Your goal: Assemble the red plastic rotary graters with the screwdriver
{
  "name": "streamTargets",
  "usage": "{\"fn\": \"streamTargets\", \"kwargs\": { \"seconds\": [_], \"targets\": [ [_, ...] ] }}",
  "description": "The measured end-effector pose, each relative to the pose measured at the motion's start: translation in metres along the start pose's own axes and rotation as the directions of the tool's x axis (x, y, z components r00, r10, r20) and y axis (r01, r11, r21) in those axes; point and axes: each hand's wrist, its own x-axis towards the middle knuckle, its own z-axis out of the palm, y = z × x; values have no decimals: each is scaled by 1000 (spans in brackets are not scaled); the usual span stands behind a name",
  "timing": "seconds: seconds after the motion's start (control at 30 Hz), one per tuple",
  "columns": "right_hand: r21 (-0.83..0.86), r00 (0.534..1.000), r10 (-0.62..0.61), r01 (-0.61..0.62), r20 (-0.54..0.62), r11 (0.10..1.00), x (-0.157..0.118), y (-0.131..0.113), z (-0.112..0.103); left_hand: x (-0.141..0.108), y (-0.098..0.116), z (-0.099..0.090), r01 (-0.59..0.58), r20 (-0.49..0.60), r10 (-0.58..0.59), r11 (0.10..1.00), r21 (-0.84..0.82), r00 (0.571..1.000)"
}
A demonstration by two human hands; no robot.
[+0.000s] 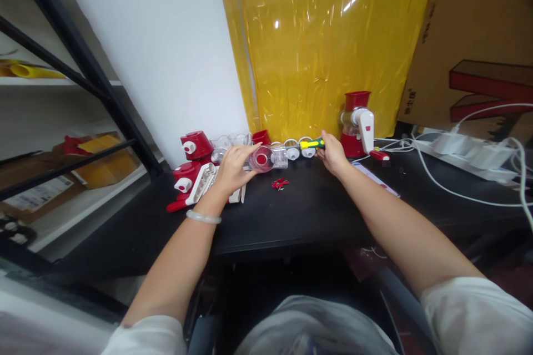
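My left hand grips a clear plastic housing with a red round part inside, holding it above the black table. My right hand is closed around a screwdriver with a yellow and green handle. Its shaft points left toward the housing; whether the tip touches it I cannot tell. Below the housing lies a small pile of red pieces. White round parts stand behind, near the screwdriver. Left of my left hand are red parts with white knobs and a white crank arm with a red handle.
An assembled red and white rotary grater stands at the right rear. A white power strip with cables lies farther right, near a large cardboard box. A yellow plastic curtain hangs behind the table. Shelving is at left.
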Motion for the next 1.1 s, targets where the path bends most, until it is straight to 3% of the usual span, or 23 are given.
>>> {"fn": "streamTargets", "kwargs": {
  "seconds": [0.23,0.5,0.83,1.0,1.1],
  "targets": [
    [195,998,62,-59,-8,979,-6,-7,1,1,2,0,12,12,-12,1000,0,1000],
    [-35,999,-12,10,-42,999,5,4,-4,-1,-2,2,-6,5,6,1000,-5,1000],
    [204,998,56,-58,15,977,-3,-4,-2,0,-1,1,4,17,-4,1000,-12,1000],
    [-8,995,-19,19,-94,1000,8,6,-6,1,-2,1,-27,-9,27,1000,9,1000],
    [-97,997,-51,45,-57,994,10,11,-8,0,-4,2,-49,-32,51,998,33,998]
  ]
}}
